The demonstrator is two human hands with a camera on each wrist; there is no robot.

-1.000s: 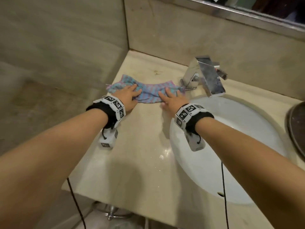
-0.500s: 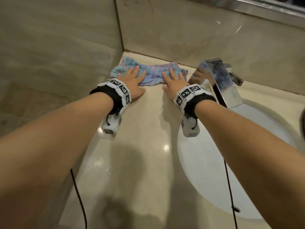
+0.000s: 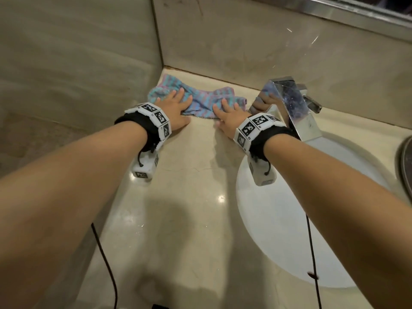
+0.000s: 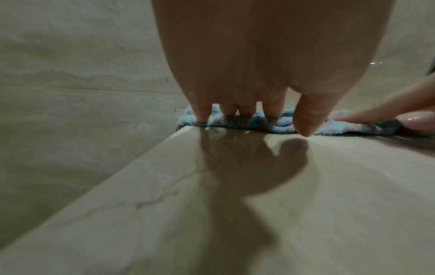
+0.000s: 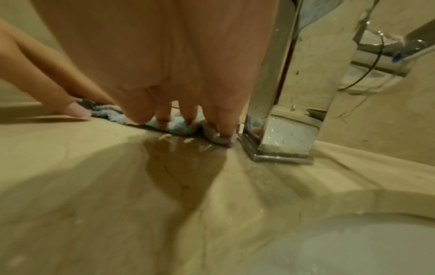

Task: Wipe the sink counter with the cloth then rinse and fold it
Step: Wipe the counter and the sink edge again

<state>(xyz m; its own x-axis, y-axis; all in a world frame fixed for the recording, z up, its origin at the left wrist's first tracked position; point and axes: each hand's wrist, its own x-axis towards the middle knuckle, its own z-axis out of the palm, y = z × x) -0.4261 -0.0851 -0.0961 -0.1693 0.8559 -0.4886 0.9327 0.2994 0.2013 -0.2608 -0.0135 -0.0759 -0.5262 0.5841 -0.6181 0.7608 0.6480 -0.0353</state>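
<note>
A blue and pink striped cloth (image 3: pixel 201 101) lies bunched on the beige counter (image 3: pixel 185 197), close to the back corner of the walls. My left hand (image 3: pixel 178 110) presses its left part with straight, spread fingers. My right hand (image 3: pixel 227 115) presses its right part the same way, just left of the tap. In the left wrist view the cloth (image 4: pixel 270 125) lies under my left fingertips (image 4: pixel 306 119), and a right-hand finger rests on its right end. In the right wrist view the cloth (image 5: pixel 174 124) ends at the tap's base under my right fingers (image 5: pixel 226 121).
A square chrome tap (image 3: pixel 294 108) stands right of the cloth, above the white oval basin (image 3: pixel 278 219). Tiled walls close off the left and back. A dark round object (image 3: pixel 405 166) sits at the right edge. The counter by the tap (image 5: pixel 277 100) looks wet.
Both hands have pushed the cloth away from me across the counter, from in front of the tap toward the back wall corner. The cloth has bunched up more.
</note>
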